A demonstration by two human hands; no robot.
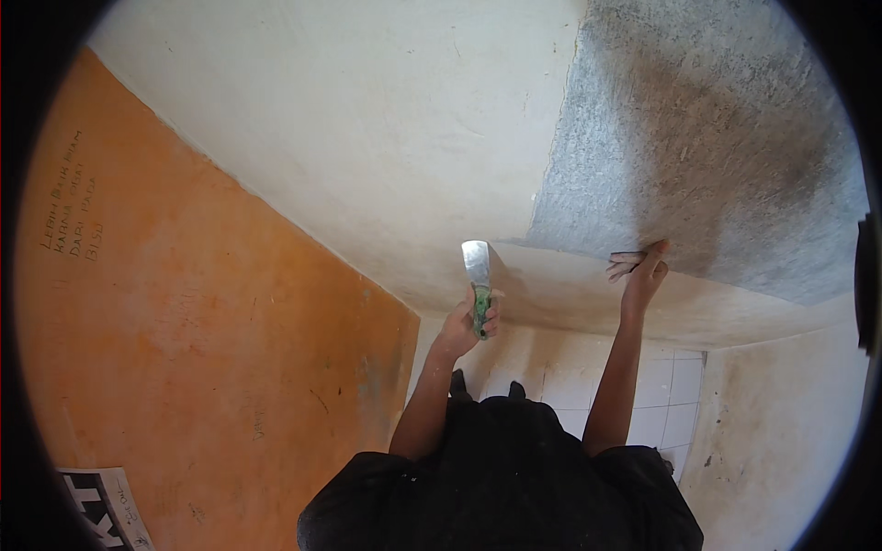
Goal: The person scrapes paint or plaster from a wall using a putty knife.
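My left hand (461,332) is closed round the green handle of a putty knife (477,264). Its broad metal blade points up, in front of the cream wall (386,156); whether it touches the wall I cannot tell. On the right, my right hand (646,275) reaches up to the lower edge of a rough grey patch (680,156) on that wall. Its fingers are stretched and apart, with one fingertip at the patch's edge and nothing visibly held. The patch has an uneven left border against the smoother cream surface, and a shadow falls across it.
An orange wall (184,303) with handwriting meets the cream wall on the left. A paper sheet (124,505) hangs low on it. Another stained pale wall (781,422) stands at right. White floor tiles (650,386) lie below, around my feet. Something dark (865,285) juts in at the far right.
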